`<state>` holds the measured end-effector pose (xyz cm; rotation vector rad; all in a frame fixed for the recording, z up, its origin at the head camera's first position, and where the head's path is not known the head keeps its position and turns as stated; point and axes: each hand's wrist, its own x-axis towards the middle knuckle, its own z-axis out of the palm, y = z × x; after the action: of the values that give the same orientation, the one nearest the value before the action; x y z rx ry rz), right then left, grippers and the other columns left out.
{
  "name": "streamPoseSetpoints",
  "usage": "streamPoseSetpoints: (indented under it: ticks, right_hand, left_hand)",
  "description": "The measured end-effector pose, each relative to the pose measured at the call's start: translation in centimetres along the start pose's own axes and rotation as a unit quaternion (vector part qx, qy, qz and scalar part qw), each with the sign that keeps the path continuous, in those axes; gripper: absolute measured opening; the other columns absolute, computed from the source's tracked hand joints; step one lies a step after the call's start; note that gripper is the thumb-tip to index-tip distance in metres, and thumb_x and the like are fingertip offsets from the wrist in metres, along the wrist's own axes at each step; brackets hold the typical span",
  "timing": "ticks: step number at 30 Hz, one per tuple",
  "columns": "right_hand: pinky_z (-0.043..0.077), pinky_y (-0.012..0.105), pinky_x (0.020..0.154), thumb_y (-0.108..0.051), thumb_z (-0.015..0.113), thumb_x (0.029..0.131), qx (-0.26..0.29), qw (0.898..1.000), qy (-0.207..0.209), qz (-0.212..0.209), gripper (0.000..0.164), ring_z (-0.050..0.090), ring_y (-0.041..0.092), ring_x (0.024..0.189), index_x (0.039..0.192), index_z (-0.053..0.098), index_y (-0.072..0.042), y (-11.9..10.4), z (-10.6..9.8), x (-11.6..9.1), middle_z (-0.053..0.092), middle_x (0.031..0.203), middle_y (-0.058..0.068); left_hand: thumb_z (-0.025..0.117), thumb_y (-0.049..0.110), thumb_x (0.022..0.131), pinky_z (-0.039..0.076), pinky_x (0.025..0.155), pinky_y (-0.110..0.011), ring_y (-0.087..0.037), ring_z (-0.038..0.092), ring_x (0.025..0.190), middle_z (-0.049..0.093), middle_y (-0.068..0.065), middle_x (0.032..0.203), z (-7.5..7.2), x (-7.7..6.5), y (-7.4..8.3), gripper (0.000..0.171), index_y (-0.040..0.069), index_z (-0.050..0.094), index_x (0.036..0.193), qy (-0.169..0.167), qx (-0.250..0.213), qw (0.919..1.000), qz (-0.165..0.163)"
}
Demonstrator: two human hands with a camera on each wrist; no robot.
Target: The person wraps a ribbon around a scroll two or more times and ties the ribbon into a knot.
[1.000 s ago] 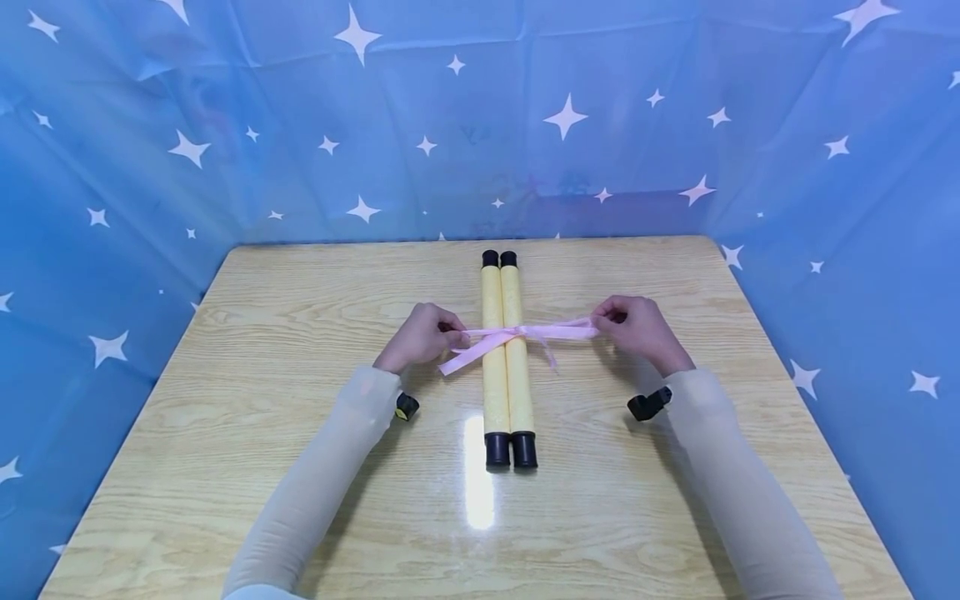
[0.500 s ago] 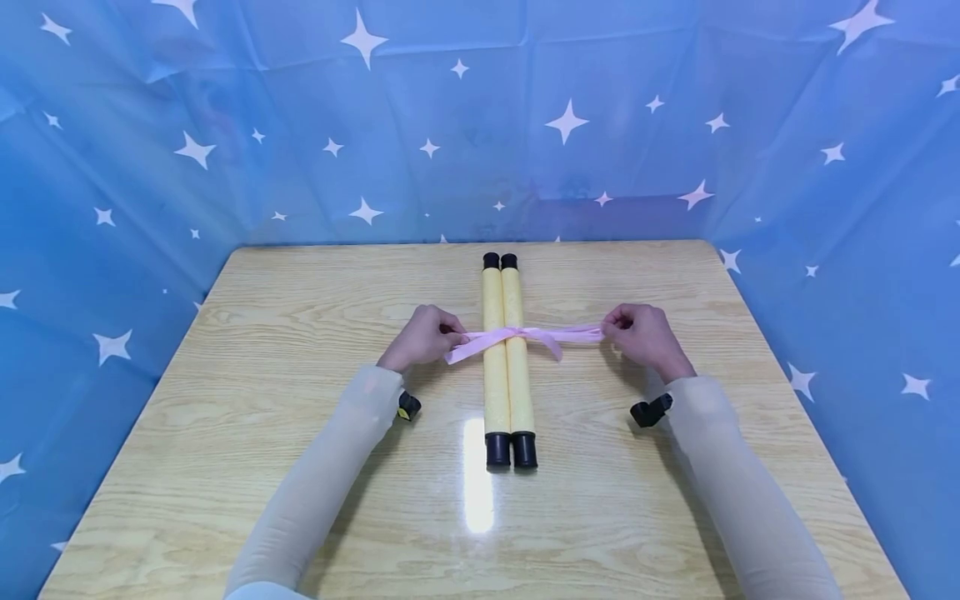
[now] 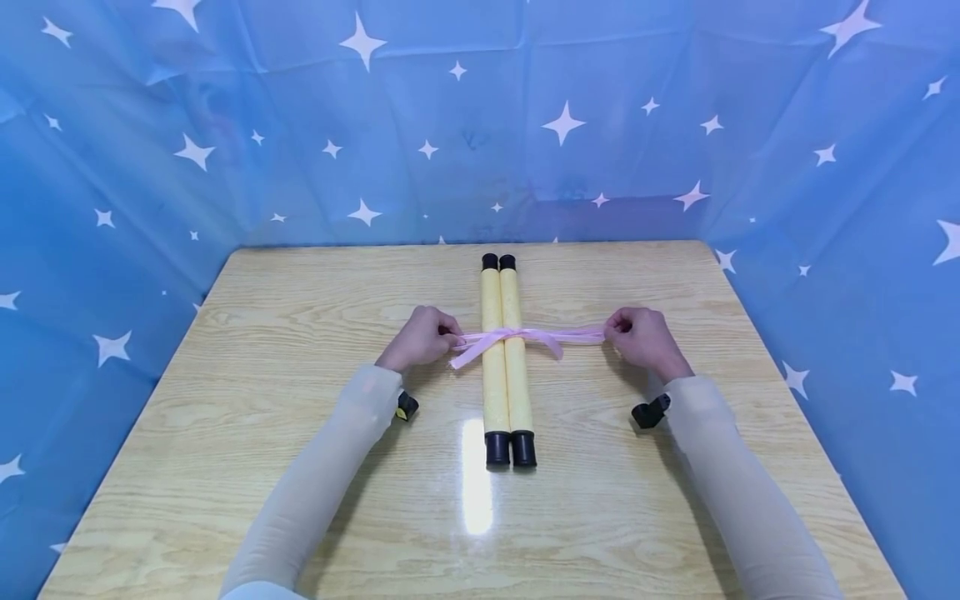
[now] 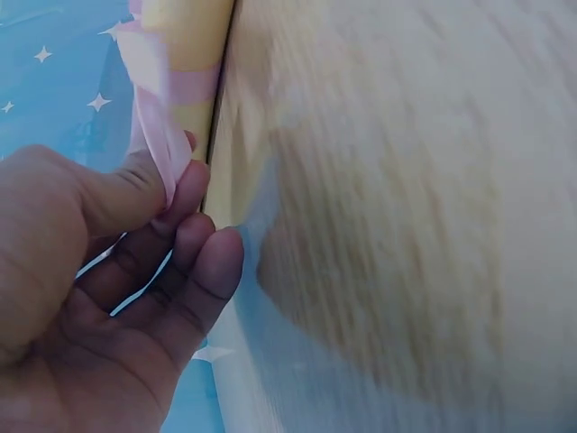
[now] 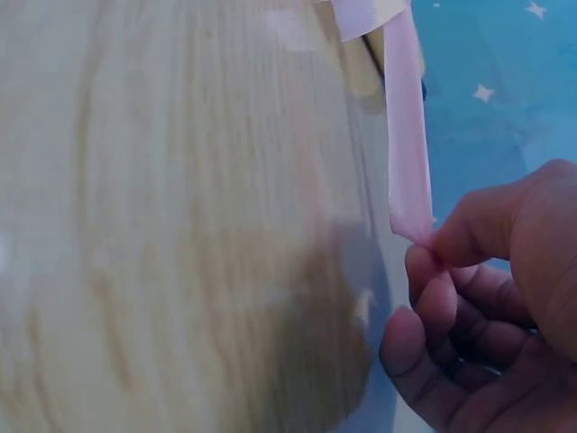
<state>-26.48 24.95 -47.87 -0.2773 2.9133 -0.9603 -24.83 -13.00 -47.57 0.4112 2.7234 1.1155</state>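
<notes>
Two pale yellow scrolls (image 3: 494, 375) with black end caps lie side by side on the table, pointing away from me. A pink ribbon (image 3: 552, 336) crosses their middle and is knotted on top, with a loop out to each side and two loose tails. My left hand (image 3: 424, 337) pinches the ribbon between thumb and forefinger left of the scrolls; the left wrist view shows the folded ribbon (image 4: 155, 108) at the fingertips. To the right, my right hand (image 3: 643, 335) pinches the other side, and the ribbon (image 5: 407, 135) runs straight from its fingertips to the knot.
The wood-grain table (image 3: 300, 500) has a bright light reflection in front of the scrolls. A blue curtain (image 3: 420, 100) with white stars stands behind the table and on both sides. Black wrist cameras (image 3: 651, 411) sit below each hand.
My right hand has drawn slightly to the right, pulling the ribbon. The loops have become narrower and the knot smaller, and the loose tails have shifted. My left hand stays nearly in place.
</notes>
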Motion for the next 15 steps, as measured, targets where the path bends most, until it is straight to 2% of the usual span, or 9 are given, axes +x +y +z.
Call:
streamPoseSetpoints:
  ticks: [7, 12, 15]
  right_hand:
    - [0.044, 0.033, 0.063, -0.016, 0.060, 0.093, 0.003, 1.000, 0.008, -0.010, 0.016, 0.054, 0.022, 0.073, 0.097, 0.069, -0.003, 0.7, 0.0, -0.1, 0.064, 0.085, 0.010]
    - [0.046, 0.032, 0.057, -0.025, 0.061, 0.097, 0.040, 0.999, -0.003, -0.011, 0.020, 0.056, 0.022, 0.069, 0.102, 0.069, -0.007, 1.2, -0.3, -0.1, 0.066, 0.087, 0.010]
    - [0.047, 0.034, 0.059, -0.030, 0.059, 0.098, 0.068, 0.998, -0.008, -0.003, 0.023, 0.058, 0.024, 0.069, 0.105, 0.069, -0.011, 1.3, -0.4, 0.0, 0.066, 0.088, 0.011]
  left_hand:
    - [0.069, 0.008, 0.090, 0.042, 0.051, -0.022, -0.015, 0.054, 0.064, 0.068, 0.000, 0.076, 0.2, 0.2, -0.3, 0.010, 0.008, 0.078, 0.087, -0.004, -0.011, 0.9999, 0.006]
    - [0.065, 0.014, 0.096, 0.042, 0.050, -0.023, -0.014, 0.053, 0.060, 0.068, -0.002, 0.080, 0.0, 0.2, -1.0, 0.014, 0.008, 0.077, 0.096, -0.010, -0.044, 0.9989, 0.015]
    - [0.063, 0.019, 0.097, 0.043, 0.052, -0.024, -0.015, 0.053, 0.061, 0.068, -0.002, 0.082, -0.2, 0.1, -1.2, 0.016, 0.009, 0.076, 0.099, -0.006, -0.061, 0.9980, 0.018]
